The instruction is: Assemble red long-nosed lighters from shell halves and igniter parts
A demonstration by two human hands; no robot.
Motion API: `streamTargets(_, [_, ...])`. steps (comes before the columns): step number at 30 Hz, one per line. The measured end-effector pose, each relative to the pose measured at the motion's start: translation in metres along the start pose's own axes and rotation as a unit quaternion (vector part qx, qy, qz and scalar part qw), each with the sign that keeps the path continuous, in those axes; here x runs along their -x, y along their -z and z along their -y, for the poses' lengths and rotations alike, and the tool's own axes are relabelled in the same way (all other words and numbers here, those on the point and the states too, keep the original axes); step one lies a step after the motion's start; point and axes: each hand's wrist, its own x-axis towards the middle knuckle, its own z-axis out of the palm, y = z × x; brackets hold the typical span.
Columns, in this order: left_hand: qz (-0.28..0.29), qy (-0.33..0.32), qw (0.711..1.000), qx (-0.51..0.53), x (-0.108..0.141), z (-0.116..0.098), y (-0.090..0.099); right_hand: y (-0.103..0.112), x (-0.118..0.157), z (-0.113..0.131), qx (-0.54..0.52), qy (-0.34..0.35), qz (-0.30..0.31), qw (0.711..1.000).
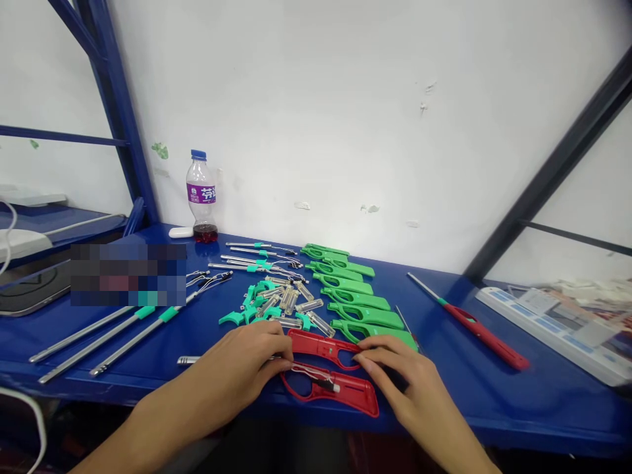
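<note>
My left hand (251,359) is closed, thumb and fingers pinched around a metal lighter rod (186,360) whose tip shows beyond the wrist. From the pinch, white wires run to a black igniter piece (326,385) over the lower red lighter shell half (363,395). That half lies open side up at the table's front edge. Just above it is the upper red shell half (311,342), touched by the left fingers at one end. My right hand (399,368) pinches this upper half near its trigger loop with thumb and fingers.
Clear fuel tanks (289,299) and teal triggers (241,316) are heaped behind my hands. Several green shells (365,299) form a column, with metal rods (133,322) to the left. A red lighter (486,336), power strip (543,329) and bottle (201,197) stand farther out.
</note>
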Motion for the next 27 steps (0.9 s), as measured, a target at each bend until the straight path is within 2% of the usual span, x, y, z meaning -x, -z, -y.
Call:
streamTargets(8, [-0.01, -0.021, 1.0, -0.002, 0.002, 0.011, -0.005, 0.012, 0.01, -0.01, 0.038, 0.05, -0.004, 0.998])
streamTargets(11, [-0.008, -0.026, 1.0, 0.0, 0.004, 0.008, -0.002, 0.019, 0.01, -0.006, 0.037, 0.076, -0.034, 0.996])
streamTargets(14, [-0.013, -0.032, 0.999, 0.004, 0.005, 0.003, 0.001, 0.036, 0.016, -0.011, 0.049, 0.07, -0.102, 0.991])
streamTargets(16, [-0.023, -0.035, 0.999, 0.002, 0.003, 0.001, 0.0, 0.052, 0.022, -0.024, 0.09, 0.042, -0.169, 0.981])
streamTargets(19, [-0.042, -0.04, 0.998, -0.015, -0.003, -0.003, -0.005, 0.073, 0.033, -0.061, 0.195, -0.015, -0.25, 0.948])
streamTargets(21, [-0.051, -0.044, 0.997, -0.028, -0.008, -0.005, -0.009, 0.083, 0.037, -0.092, 0.243, -0.049, -0.246, 0.937])
streamTargets(24, [-0.055, -0.05, 0.997, -0.035, -0.011, -0.005, -0.01, 0.091, 0.039, -0.124, 0.273, -0.059, -0.189, 0.941])
streamTargets(26, [-0.06, -0.055, 0.996, -0.048, -0.009, -0.003, -0.008, 0.091, 0.037, -0.125, 0.286, -0.024, -0.176, 0.942])
streamTargets(27, [-0.066, -0.058, 0.995, -0.056, -0.006, -0.002, -0.005, 0.089, 0.036, -0.117, 0.287, -0.003, -0.182, 0.94])
